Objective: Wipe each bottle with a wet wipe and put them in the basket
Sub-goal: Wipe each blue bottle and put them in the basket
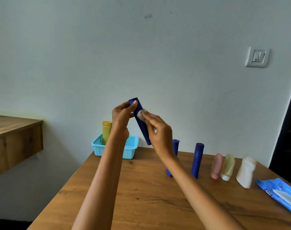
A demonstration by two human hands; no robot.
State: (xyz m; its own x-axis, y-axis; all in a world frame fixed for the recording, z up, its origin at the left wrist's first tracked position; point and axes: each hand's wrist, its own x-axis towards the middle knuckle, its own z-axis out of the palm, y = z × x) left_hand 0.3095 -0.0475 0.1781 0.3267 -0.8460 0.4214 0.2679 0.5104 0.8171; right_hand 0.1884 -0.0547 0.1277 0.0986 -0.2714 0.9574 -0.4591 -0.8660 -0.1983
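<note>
My left hand [122, 117] grips the top end of a dark blue bottle [142, 126], held tilted in the air above the table. My right hand [158, 131] presses a small crumpled white wet wipe [141, 113] against the bottle's upper side. A light blue basket [131, 146] stands at the table's far left corner with a yellow bottle [106, 132] upright in it. Two more dark blue bottles [197, 160] stand on the table; the nearer one [175, 146] is partly hidden by my right forearm. To the right stand a pink bottle [216, 166], a yellowish clear bottle [227, 166] and a white bottle [245, 171].
A blue pack of wet wipes [280, 193] lies at the right edge of the wooden table [141, 196]. Another wooden surface [15, 130] juts out at the left. The wall rises right behind the table, with a switch [257, 57] on it.
</note>
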